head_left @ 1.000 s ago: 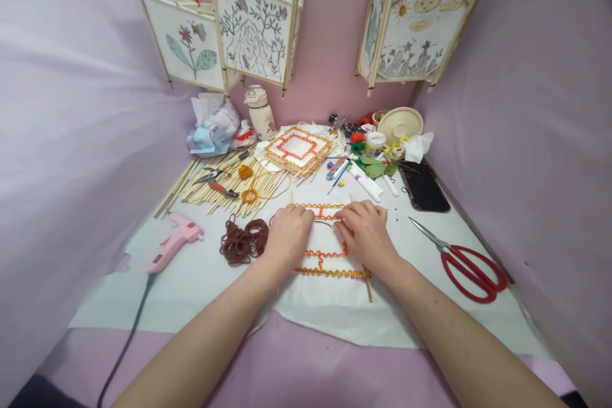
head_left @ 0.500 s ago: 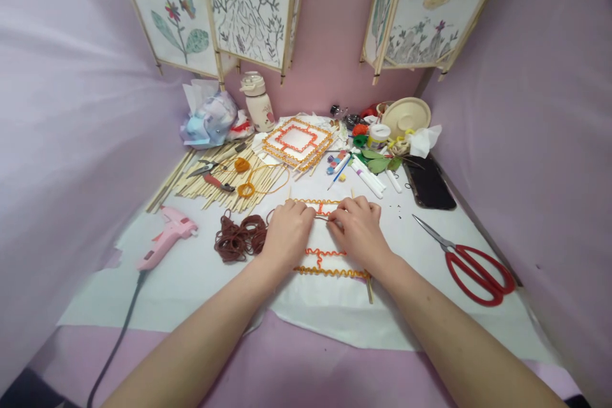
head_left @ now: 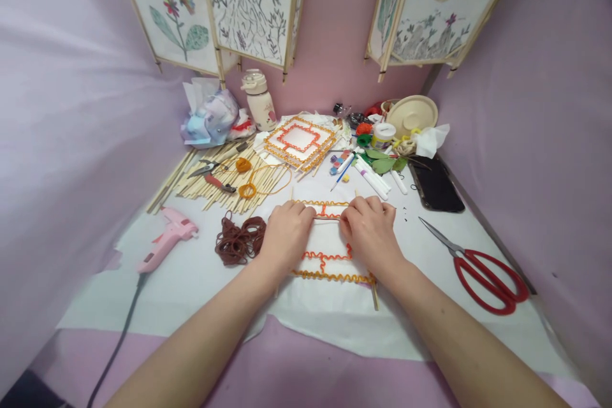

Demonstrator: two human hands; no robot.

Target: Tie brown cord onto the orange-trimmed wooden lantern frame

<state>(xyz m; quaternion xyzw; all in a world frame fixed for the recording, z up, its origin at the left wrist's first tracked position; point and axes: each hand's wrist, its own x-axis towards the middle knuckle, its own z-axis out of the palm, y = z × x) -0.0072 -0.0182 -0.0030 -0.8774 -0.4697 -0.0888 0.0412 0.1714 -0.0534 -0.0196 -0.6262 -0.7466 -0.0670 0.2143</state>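
Both hands on the trimmed white panel, thin brown cord run between them.
White sheet (head_left: 220, 303) covers the work surface. On it, near the front middle — square white panel with stick edges and wavy orange and yellow cord trim (head_left: 326, 237), partly under both hands. Left hand (head_left: 287, 236): fingers curled down on the panel's left side, at one end of the cord; can't tell if pinched or just pressed, thumb hidden. Right hand (head_left: 371, 233): fingertips closed on the cord's other end. Red-handled metal scissors (head_left: 482, 274) lie right, pink glue gun (head_left: 167, 239) left. Tangled dark-brown cord bundle (head_left: 235, 242) sits just beside left hand. Thin brown cord (head_left: 327, 218) — near straight, along the panel's upper orange trim.
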